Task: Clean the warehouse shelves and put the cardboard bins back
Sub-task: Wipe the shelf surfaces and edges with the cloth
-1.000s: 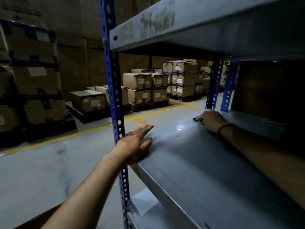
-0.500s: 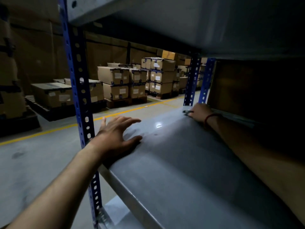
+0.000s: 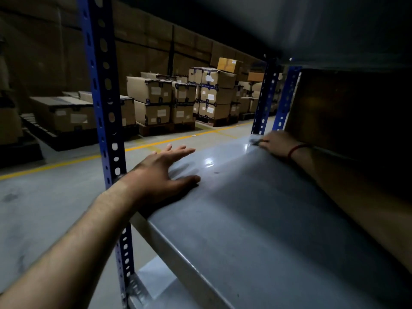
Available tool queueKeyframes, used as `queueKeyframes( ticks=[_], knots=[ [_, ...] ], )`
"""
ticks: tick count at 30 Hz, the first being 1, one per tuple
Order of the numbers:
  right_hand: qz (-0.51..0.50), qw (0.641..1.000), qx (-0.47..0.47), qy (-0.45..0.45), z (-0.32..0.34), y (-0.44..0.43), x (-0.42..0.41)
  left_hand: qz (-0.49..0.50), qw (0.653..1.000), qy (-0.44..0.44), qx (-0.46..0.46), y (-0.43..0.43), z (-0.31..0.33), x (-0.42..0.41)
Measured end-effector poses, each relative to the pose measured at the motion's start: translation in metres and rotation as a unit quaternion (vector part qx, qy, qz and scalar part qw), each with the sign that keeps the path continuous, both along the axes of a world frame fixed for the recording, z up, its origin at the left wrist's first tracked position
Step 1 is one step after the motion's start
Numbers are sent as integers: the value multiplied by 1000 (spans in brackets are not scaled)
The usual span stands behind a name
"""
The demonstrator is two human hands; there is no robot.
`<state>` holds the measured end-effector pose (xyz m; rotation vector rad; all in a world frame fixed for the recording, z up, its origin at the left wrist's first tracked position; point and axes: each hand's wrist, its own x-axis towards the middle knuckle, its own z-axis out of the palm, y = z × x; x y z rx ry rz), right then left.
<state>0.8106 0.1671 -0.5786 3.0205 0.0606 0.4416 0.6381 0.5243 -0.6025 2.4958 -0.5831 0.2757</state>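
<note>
A grey metal shelf runs away from me between blue perforated posts. My left hand rests on its near left edge, fingers spread and straight, thumb on the shelf surface. My right hand, with a red band on the wrist, lies at the far end of the shelf and grips a small dark cloth-like thing; what it is stays unclear. A brown cardboard bin stands in shadow on the shelf to the right, beside my right forearm.
A blue post stands just left of my left wrist; two more blue posts rise behind my right hand. Another shelf hangs low overhead. Stacked cardboard boxes on pallets line the aisle beyond a yellow floor line.
My view has dropped lower under the upper shelf and shifted. My left hand has slid further onto the shelf with fingers spread wider. The right hand stays at the far end.
</note>
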Motion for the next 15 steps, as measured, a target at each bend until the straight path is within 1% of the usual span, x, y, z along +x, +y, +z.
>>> queueKeyframes(
  ticks=[1, 2, 4, 6, 9, 11, 12, 13, 14, 15],
  knots=[
    [-90, 996, 6, -10, -1, -25, 9, -1, 1000, -1, -2, 1, -1, 2],
    [-144, 989, 13, -10, -2, -41, 14, -3, 1000, 0, -3, 2, -2, 3],
    [-163, 987, 14, 2, -1, -40, 21, -6, 1000, -1, -9, 3, -3, 5],
    [-123, 992, 8, -8, 2, -11, 23, -4, 1000, -3, -15, 3, -4, 5],
    [39, 999, 25, -16, -3, 56, 25, 1, 1000, -11, -8, 4, -4, 4],
    [167, 984, 60, -6, -5, 87, 14, 2, 1000, -13, -5, 3, -3, 3],
    [212, 974, 79, -1, -5, 91, 11, 2, 1000, -13, -8, 4, -2, 3],
    [226, 970, 85, 2, -4, 84, 12, 3, 1000, -12, -10, 4, -2, 2],
    [203, 976, 82, 2, -3, 69, 16, 2, 1000, -12, -10, 4, -2, 2],
    [141, 988, 56, -6, -2, 46, 23, 0, 1000, -11, -9, 4, -2, 2]
  ],
)
